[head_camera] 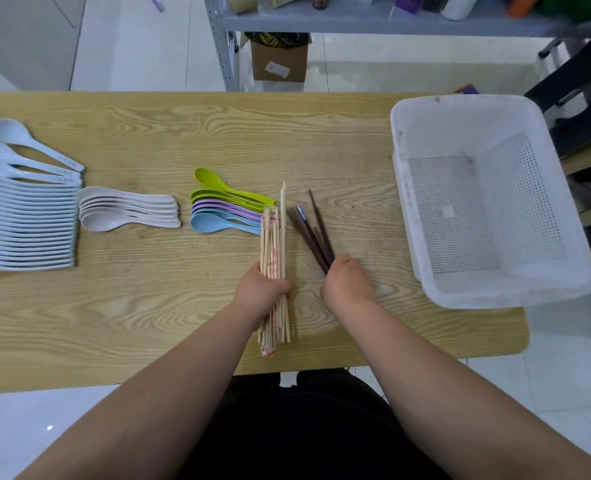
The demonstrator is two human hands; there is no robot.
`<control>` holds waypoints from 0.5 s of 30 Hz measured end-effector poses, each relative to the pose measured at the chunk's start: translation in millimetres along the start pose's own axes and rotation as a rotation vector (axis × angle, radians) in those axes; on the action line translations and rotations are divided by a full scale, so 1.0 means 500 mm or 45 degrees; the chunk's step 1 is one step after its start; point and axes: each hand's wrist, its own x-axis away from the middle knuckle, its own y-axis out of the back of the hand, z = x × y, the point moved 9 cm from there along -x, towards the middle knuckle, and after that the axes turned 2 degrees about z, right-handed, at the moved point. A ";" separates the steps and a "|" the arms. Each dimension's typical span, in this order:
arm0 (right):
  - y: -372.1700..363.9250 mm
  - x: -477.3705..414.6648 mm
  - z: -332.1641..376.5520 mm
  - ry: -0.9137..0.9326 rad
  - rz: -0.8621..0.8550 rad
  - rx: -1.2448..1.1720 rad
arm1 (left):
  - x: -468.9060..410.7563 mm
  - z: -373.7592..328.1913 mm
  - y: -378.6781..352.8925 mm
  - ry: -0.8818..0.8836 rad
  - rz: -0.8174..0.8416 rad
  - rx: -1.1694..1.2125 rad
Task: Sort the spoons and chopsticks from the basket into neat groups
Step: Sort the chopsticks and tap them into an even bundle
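Observation:
My left hand grips a bundle of pale wooden chopsticks at its middle, the sticks lying lengthwise on the wooden table. Just to the right, my right hand grips the near ends of several dark brown chopsticks, which fan out away from me. A long row of pale blue spoons lies at the far left. Beside it sit a stack of cream spoons and a stack of green, purple and blue spoons. The white perforated basket stands at the right with nothing in it.
The basket overhangs the table's right edge. A grey metal shelf and a cardboard box stand behind the table on the tiled floor. A dark chair sits at the far right.

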 end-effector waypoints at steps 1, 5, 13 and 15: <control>-0.001 -0.001 0.001 0.010 -0.006 0.013 | -0.002 0.000 -0.003 0.001 -0.001 0.032; -0.001 -0.005 0.001 0.059 0.006 0.062 | -0.005 0.001 -0.021 0.026 0.032 0.147; 0.015 0.023 -0.013 0.102 0.184 -0.416 | 0.002 -0.025 -0.074 -0.016 0.193 0.338; 0.018 0.044 -0.004 0.165 0.215 -0.583 | 0.007 -0.039 -0.089 -0.064 0.256 0.394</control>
